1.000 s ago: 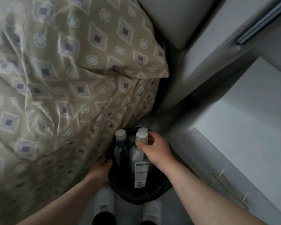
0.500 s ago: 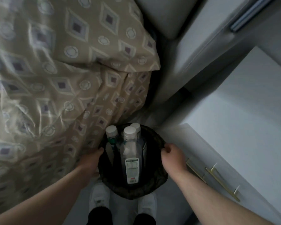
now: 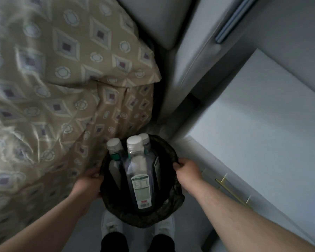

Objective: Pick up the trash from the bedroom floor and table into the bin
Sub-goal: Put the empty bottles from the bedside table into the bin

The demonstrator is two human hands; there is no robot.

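Hands: left hand [image 3: 88,182] and right hand [image 3: 187,171] grip bin [image 3: 144,220] rim | three bottles [image 3: 137,170] standing inside

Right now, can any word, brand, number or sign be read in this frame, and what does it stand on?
No text is legible.
Front bottle, white label: table-like panel and barcode, print too blurred to read.
Left bottle: green band, no readable words.
Bin, bedding, cabinet: no print visible.
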